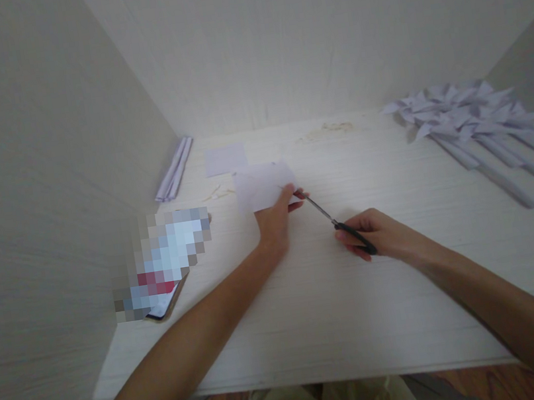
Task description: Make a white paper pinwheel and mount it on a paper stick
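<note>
The left hand (275,220) holds a white sheet of paper (263,185) by its near right corner, thumb and fingers pinched on the edge, so the sheet stands slightly lifted above the tabletop (314,313) and spreads away from that grip toward the far left. The right hand (377,235) is closed around the black handles of a pair of scissors (338,224), its fingers through the loops; the thin blades run up and to the left from this grip and their tips meet the paper just beside the left hand's fingertips. How far the blades are parted is too fine to tell. The two hands lie near each other at the middle of the tabletop, the paper beyond the left, the scissors between them. A smaller paper square (225,159) lies flat farther back, apart from the held sheet. At the far left a bundle of rolled paper sticks (174,169) rests against the wall, and a phone (164,269) lies near the left forearm. On the right, well apart, a row of folded paper pinwheels (465,113) on long stems lies side by side.
</note>
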Action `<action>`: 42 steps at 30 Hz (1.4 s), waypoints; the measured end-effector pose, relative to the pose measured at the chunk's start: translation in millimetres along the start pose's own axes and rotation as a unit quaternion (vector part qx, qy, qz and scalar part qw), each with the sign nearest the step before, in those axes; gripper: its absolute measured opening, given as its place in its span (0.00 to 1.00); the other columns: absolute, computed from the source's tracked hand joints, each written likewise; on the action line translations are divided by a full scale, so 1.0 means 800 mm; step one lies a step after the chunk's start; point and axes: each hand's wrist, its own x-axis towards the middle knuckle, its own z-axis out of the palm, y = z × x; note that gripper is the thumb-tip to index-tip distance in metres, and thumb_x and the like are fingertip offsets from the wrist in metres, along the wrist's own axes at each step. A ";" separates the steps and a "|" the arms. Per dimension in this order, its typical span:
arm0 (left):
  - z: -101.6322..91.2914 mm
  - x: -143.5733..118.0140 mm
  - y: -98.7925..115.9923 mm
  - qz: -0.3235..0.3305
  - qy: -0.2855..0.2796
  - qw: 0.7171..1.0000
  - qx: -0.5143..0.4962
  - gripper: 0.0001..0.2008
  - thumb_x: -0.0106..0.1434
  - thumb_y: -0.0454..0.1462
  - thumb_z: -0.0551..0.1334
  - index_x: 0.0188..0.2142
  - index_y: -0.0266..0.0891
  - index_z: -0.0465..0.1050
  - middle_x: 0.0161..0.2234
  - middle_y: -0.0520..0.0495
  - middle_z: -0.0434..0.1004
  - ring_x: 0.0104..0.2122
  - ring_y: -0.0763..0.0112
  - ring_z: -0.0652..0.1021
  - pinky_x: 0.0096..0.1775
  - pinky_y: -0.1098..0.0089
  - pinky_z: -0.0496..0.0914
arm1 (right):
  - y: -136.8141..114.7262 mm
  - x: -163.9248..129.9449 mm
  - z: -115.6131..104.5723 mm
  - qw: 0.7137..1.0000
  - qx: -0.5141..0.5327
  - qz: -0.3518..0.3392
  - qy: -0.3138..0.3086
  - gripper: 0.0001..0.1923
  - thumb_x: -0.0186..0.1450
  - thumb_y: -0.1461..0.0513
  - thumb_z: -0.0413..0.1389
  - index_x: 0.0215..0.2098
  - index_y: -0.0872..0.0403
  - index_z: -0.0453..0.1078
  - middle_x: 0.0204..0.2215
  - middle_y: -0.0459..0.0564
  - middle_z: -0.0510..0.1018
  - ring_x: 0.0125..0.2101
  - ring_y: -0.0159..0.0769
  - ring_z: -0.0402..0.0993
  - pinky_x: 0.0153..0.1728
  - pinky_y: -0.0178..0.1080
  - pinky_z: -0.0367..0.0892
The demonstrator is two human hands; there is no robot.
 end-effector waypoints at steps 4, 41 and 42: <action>0.000 0.000 0.000 0.004 -0.001 1.000 0.018 0.05 0.48 0.37 0.59 0.22 0.35 0.68 0.22 0.52 0.71 0.23 0.75 0.74 0.24 0.76 0.67 | 0.000 0.001 0.002 1.000 0.005 -0.004 0.003 0.21 0.54 0.49 0.52 0.14 0.56 0.59 0.08 0.41 0.61 0.12 0.24 0.53 0.15 0.32 0.46; 0.012 -0.003 -0.001 0.002 0.098 0.993 -0.069 0.03 0.46 0.34 0.61 0.21 0.35 0.68 0.20 0.53 0.71 0.22 0.77 0.74 0.27 0.74 0.68 | -0.007 0.009 0.027 0.998 0.020 0.003 0.054 0.19 0.54 0.52 0.52 0.13 0.56 0.59 0.08 0.41 0.60 0.11 0.23 0.52 0.14 0.31 0.45; 0.012 -0.003 -0.001 0.001 0.098 0.993 -0.068 0.03 0.46 0.34 0.61 0.21 0.35 0.68 0.20 0.53 0.71 0.22 0.77 0.74 0.27 0.74 0.68 | -0.007 0.009 0.028 0.998 0.022 0.003 0.054 0.19 0.54 0.52 0.52 0.13 0.56 0.58 0.08 0.41 0.60 0.11 0.23 0.52 0.14 0.31 0.45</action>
